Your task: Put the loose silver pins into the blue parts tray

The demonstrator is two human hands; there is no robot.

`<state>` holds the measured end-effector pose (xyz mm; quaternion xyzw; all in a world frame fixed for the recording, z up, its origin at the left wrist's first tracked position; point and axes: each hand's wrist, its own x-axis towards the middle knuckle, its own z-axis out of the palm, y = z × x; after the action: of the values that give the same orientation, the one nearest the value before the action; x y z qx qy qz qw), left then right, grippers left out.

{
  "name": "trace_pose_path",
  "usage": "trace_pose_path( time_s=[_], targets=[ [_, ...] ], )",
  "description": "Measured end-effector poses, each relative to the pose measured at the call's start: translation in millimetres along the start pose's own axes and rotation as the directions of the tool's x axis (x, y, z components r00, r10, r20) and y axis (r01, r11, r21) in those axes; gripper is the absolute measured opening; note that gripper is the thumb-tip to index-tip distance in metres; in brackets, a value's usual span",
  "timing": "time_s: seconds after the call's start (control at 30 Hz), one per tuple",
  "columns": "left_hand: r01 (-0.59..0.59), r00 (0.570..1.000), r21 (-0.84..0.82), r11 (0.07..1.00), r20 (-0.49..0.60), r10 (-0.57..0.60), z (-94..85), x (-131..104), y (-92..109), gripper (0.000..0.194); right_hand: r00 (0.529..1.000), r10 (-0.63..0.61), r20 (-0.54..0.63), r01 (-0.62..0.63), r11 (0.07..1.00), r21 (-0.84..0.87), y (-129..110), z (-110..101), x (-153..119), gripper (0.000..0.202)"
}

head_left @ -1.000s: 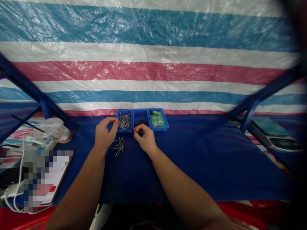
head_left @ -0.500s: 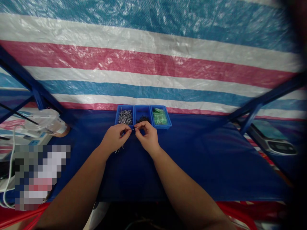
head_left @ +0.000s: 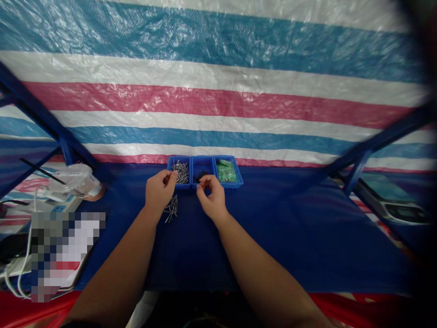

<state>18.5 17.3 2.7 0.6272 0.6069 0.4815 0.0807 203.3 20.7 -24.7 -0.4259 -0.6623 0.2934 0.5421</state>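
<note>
Your left hand (head_left: 160, 190) pinches closed at the nail bin (head_left: 179, 171); what it grips is too small to tell. Your right hand (head_left: 211, 199), fingers curled, reaches the middle bin (head_left: 202, 169). Loose nails (head_left: 171, 209) lie between your hands; a green-filled bin (head_left: 226, 170) and, far left, a power strip (head_left: 56, 206) sit clear.

Pixelated patch (head_left: 64, 255) (contents hidden), forearms cut off below, fingertip contents indiscernible

Blue bins (head_left: 203, 160) on navy cloth (head_left: 273, 228) (tarp (head_left: 218, 91) striped blue-white-pink).
</note>
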Motion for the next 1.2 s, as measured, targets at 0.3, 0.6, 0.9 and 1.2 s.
trace_pose_path(
  time_s=[0.3, 0.6, 0.9, 1.2],
  targets=[
    [0.094, 0.993, 0.101, 0.991, 0.06, -0.1, -9.1, -4.6, -27.9, 0.037, 0.953, -0.029, 0.303, 0.057, 0.995, -0.085, -4.8, -1.8, -1.3, 0.005],
    [0.125, 0.989, 0.073, 0.99, 0.069, -0.13, -14.7, -2.0, -36.7, 0.036, 0.741, -0.101, 0.663, 0.312, 0.927, -0.208, -13.6, 12.6, -17.7, 0.03],
    [0.121, 0.987, 0.119, 0.986, 0.093, -0.132, -15.1, -1.8, -38.7, 0.037, 0.736, 0.015, 0.677, 0.321, 0.873, -0.368, -17.5, 16.4, -18.0, 0.012],
    [-0.004, 0.964, -0.036, 0.999, 0.267, 0.013, -12.4, -5.8, -36.1, 0.028, 0.849, 0.088, 0.521, 0.197, 0.862, -0.468, -12.9, 12.6, -13.5, 0.012]
  ],
)
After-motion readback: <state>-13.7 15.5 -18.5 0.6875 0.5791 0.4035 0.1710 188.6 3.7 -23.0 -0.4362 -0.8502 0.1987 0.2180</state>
